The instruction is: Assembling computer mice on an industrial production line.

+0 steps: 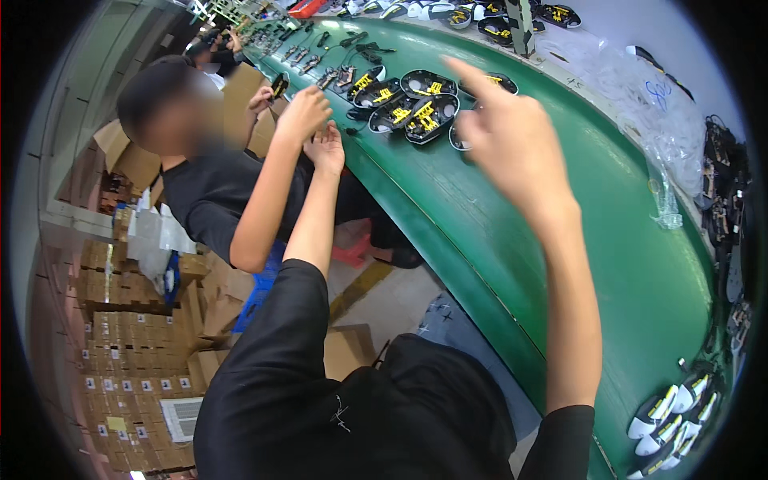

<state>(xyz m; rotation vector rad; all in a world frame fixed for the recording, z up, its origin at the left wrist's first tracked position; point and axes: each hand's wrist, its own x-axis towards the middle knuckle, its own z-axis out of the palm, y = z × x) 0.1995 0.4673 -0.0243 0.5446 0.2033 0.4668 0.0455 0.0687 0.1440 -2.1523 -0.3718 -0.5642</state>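
My right hand (512,136) is raised over the green work surface, its index finger stretched out and thumb apart. I see nothing in it, though its other fingers are partly hidden. Just left of it lies a cluster of black oval housings (432,117) with white outer shells and yellow parts inside. Some housings are partly covered by the hand. My left hand (325,150) is held out at the surface's left edge, palm up with loosely bent fingers and nothing visible in it. A co-worker's hand (304,114) is right beside it.
The co-worker (216,172) sits at left, a small dark part (279,85) in the other hand. Cables and small assemblies (344,76) lie farther up the surface. White-and-black housings (664,420) stand at lower right, clear plastic bags (656,120) along the right ledge. Cardboard boxes (132,360) are stacked at lower left.
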